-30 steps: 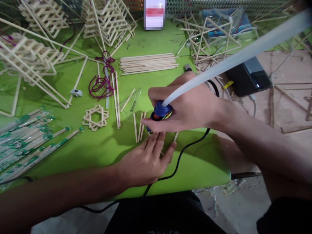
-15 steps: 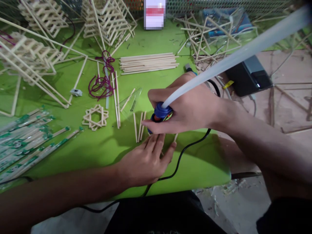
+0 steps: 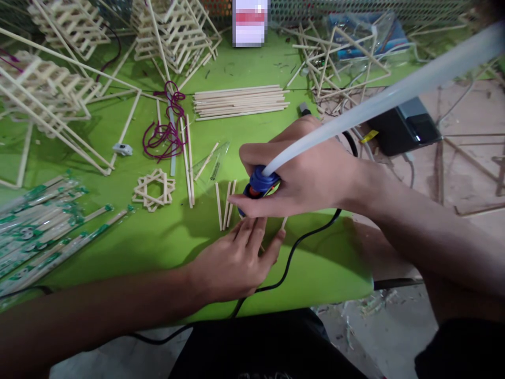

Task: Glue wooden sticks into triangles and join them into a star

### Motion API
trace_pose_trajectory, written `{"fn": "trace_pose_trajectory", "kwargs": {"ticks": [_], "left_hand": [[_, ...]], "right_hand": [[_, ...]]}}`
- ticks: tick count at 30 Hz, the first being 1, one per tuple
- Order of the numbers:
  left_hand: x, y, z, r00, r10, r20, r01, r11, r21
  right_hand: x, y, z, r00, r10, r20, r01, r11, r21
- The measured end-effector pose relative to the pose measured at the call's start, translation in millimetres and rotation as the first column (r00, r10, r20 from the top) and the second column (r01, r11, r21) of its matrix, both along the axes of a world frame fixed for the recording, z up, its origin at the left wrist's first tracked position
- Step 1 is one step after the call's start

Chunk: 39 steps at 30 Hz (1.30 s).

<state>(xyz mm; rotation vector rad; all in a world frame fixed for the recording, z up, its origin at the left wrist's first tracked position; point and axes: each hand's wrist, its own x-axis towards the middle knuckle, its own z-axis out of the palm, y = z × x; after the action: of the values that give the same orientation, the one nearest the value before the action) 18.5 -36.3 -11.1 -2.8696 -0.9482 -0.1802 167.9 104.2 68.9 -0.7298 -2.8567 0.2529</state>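
My right hand [image 3: 303,173] is closed around a blue hot glue gun [image 3: 262,181], with a long whitish glue stick [image 3: 355,116] running up from its back. The gun's tip points down at the fingertips of my left hand [image 3: 236,255] and is mostly hidden. That left hand rests low on the green table, steadying thin wooden sticks between thumb and fingers. Of these, one stick end [image 3: 284,223] shows by the thumb; the rest is covered. Several short cut sticks [image 3: 225,206] lie just left of the gun. Farther left is a star-shaped stick ring [image 3: 153,190].
A bundle of sticks [image 3: 240,102] lies behind my hands. Purple cord [image 3: 163,139] and a clear set square [image 3: 213,166] are nearby. Wrapped chopsticks [image 3: 43,231] lie left, below stick frames [image 3: 47,89]. A black cable [image 3: 292,252] crosses the front; a power bank [image 3: 404,126] sits right.
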Motion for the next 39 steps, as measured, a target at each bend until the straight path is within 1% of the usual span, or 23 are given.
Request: {"fn": "trace_pose_trajectory", "kwargs": {"ticks": [4, 9, 14, 17, 22, 26, 33, 36, 39], "left_hand": [[0.1, -0.1, 0.1, 1.000, 0.006, 0.016, -0.006, 1.000, 0.008], [0.8, 1.0, -1.6, 0.999, 0.020, 0.047, -0.022, 0.999, 0.039], [1.4, 0.9, -3.3, 0.998, 0.008, 0.054, -0.011, 0.999, 0.045], [1.1, 0.6, -3.0, 0.998, 0.011, 0.059, -0.014, 0.999, 0.044], [2.2, 1.2, -2.7, 0.996, 0.019, 0.084, -0.025, 0.998, 0.066], [2.5, 1.1, -3.2, 0.996, 0.018, 0.086, -0.023, 0.998, 0.063], [-0.5, -1.2, -1.3, 1.000, 0.010, 0.003, -0.010, 1.000, 0.002], [-0.3, -0.6, -1.1, 1.000, 0.009, 0.023, -0.009, 1.000, 0.023], [0.3, 0.1, 0.1, 1.000, 0.014, 0.021, -0.014, 1.000, 0.016]], "right_hand": [[0.6, -1.2, 2.2, 0.999, -0.029, 0.025, 0.028, 0.998, 0.054], [-0.5, -2.4, -0.5, 0.999, 0.005, 0.034, -0.006, 1.000, 0.027], [0.0, -1.7, 0.1, 0.999, -0.015, 0.038, 0.014, 0.999, 0.039], [0.5, -2.0, 0.1, 1.000, 0.003, 0.021, -0.004, 1.000, 0.031], [-0.4, -3.0, -4.1, 1.000, 0.026, -0.013, -0.025, 0.997, 0.068], [-0.2, -2.3, -3.4, 1.000, 0.013, 0.006, -0.013, 0.996, 0.090], [2.1, 0.1, 3.7, 0.998, -0.036, 0.055, 0.033, 0.998, 0.062], [1.4, -0.5, 2.7, 0.999, -0.024, 0.041, 0.022, 0.999, 0.041], [0.6, -1.3, 0.0, 1.000, 0.001, 0.017, -0.001, 1.000, 0.030]]}}
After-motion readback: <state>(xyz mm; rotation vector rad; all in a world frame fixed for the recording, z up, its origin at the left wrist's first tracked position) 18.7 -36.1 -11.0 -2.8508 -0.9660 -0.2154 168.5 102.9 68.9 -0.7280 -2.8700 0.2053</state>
